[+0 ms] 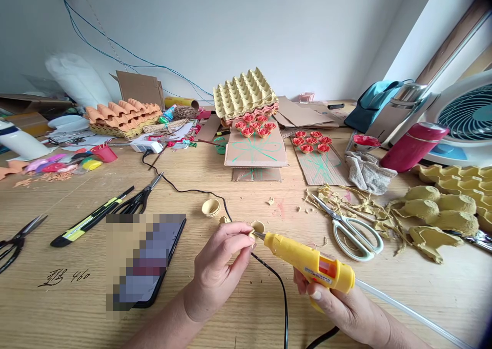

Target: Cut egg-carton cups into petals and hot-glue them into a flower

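Note:
My right hand (340, 308) is wrapped round a yellow hot glue gun (307, 259), with a clear glue stick (400, 298) trailing out of its back. The gun's metal nozzle points left and meets a small yellowish piece of egg carton (252, 233), which my left hand (221, 267) pinches between thumb and fingers. Just behind the nozzle lies a round cup (258, 227) of the same carton, partly hidden. Another cut carton cup (211, 207) sits farther back on the table, and a small scrap is half covered by my left fingers.
White-handled scissors (355, 236) and carton trimmings (361, 205) lie to the right. A phone (161, 267), utility knife (90, 217) and black scissors (140, 198) are left. A black cord (282, 282) runs beneath my hands. Red paper flowers (253, 127) stand on cardboard at the back.

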`<move>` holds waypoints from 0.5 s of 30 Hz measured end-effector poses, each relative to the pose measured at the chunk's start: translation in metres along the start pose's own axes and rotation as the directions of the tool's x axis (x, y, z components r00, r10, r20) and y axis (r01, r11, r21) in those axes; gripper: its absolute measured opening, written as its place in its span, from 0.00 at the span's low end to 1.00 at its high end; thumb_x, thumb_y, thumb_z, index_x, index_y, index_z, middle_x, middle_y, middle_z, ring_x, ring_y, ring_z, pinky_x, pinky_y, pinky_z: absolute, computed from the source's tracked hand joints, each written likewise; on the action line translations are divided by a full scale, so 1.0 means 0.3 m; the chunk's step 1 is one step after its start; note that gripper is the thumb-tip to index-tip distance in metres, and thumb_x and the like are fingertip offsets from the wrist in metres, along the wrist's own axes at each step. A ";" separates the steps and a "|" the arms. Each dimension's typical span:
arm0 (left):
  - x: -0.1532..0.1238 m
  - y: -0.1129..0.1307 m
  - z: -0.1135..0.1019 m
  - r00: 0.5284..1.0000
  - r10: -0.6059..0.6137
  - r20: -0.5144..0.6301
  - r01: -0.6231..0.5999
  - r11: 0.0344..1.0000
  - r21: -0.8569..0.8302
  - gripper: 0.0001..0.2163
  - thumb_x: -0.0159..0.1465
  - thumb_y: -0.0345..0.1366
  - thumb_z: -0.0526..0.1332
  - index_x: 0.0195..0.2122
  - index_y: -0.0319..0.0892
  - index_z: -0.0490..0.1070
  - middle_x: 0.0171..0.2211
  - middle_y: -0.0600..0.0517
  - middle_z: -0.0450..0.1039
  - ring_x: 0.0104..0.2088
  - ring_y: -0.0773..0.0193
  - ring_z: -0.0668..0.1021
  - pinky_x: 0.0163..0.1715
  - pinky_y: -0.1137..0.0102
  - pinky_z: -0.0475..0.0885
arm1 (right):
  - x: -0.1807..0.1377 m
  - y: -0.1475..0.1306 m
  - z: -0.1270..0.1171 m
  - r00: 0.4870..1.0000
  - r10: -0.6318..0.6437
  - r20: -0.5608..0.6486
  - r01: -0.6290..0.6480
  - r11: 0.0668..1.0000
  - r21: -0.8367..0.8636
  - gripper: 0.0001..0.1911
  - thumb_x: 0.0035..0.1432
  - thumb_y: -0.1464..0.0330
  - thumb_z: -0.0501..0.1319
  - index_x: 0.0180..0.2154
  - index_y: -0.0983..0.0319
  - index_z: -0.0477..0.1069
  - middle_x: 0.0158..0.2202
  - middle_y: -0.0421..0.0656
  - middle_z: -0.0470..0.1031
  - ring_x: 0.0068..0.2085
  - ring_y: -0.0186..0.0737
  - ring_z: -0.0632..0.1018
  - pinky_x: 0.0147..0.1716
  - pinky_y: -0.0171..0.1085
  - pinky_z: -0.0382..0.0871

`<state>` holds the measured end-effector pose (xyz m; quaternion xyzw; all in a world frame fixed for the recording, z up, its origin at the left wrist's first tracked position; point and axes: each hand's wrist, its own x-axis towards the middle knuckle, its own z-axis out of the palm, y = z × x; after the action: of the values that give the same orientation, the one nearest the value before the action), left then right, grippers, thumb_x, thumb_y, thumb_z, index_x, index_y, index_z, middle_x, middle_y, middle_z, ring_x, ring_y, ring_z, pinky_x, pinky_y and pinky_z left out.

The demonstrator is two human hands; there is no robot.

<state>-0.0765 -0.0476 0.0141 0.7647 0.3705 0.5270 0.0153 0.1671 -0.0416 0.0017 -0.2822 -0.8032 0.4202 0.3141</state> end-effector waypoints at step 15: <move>-0.008 -0.001 0.003 1.000 -0.008 0.002 0.008 1.000 -0.021 0.17 0.61 0.13 0.62 0.45 0.40 0.72 0.45 0.47 0.75 0.45 0.65 0.80 0.46 0.72 0.77 | -0.008 0.015 0.003 1.000 -0.012 0.003 0.012 0.999 0.036 0.23 0.72 0.50 0.45 0.34 0.59 0.63 0.29 0.41 0.65 0.28 0.36 0.67 0.25 0.33 0.68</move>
<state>-0.0764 -0.0485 0.0116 0.7635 0.3681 0.5300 0.0256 0.1688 -0.0417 -0.0034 -0.2709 -0.7977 0.4331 0.3204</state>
